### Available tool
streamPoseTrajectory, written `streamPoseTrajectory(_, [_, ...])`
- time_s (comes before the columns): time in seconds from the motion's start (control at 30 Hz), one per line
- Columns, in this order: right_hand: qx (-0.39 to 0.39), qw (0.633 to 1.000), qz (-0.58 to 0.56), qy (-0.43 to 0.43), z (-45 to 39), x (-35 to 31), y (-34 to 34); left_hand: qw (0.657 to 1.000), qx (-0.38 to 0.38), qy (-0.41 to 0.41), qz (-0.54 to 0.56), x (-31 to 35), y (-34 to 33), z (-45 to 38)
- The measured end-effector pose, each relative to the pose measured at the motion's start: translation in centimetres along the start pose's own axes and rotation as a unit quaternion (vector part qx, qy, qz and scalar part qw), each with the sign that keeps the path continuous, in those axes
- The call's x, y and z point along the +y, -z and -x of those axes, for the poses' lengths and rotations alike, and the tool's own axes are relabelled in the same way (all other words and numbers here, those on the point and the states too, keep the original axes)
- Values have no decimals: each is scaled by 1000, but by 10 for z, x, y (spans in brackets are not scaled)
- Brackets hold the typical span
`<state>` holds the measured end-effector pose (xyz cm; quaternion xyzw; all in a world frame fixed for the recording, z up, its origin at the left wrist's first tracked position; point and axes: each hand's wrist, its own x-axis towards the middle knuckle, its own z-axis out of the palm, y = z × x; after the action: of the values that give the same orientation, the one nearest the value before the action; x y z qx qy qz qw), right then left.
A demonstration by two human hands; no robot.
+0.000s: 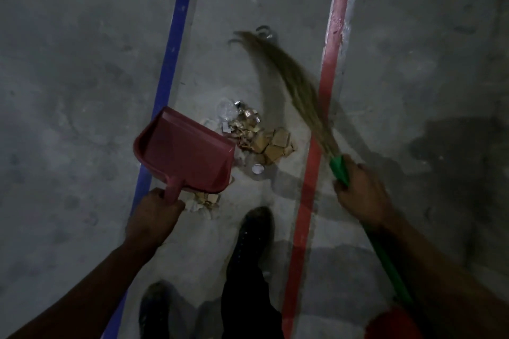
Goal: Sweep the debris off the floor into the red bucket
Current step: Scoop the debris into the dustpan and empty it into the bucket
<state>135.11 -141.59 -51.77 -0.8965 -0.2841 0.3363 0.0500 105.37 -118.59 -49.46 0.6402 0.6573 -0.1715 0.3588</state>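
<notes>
Both hands clamped: left (154,217) on plastic dustpan (184,151), right (360,195) on grass broom (297,85) w/ cardboard debris (264,137) between.

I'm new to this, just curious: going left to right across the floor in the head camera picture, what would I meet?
Blue line → red dustpan → pile of debris → broom bristles → red line.

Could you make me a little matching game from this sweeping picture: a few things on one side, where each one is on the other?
Things:
1. dustpan
2. broom
3. debris
4. blue line

Places:
A. on the floor between the painted lines
B. held by the right hand
C. painted at the left
D. held by the left hand

Pairs: 1-D, 2-B, 3-A, 4-C
</notes>
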Motion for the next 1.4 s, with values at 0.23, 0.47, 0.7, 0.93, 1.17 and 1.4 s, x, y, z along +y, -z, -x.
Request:
streamPoseTrajectory(0.23, [-55, 997, 26, 49, -72, -38, -3, 999, 5, 32, -3, -33, -3, -10])
streamPoseTrajectory(0.47, [-142, 985, 66, 68, 5, -52, -46, 997, 0, 73, 22, -32, 2, -6])
streamPoseTrajectory(0.7, [-66, 995, -10, 80, -13, -75, -10, 996, 6, 69, 61, -13, 9, -11])
streamPoseTrajectory(0.93, [32, 996, -73, 26, -151, -124, 41, 996, 18, 63, 68, 4, 2, -28])
streamPoseTrajectory(1.17, [-71, 994, 76, 7, -179, -114, 27, 996, 5, 50, 77, 3, -1, -39])
streamPoseTrajectory(1.4, [-115, 986, 101, 68, -58, -99, -34, 997, -6, 46, 64, -38, 16, -19])
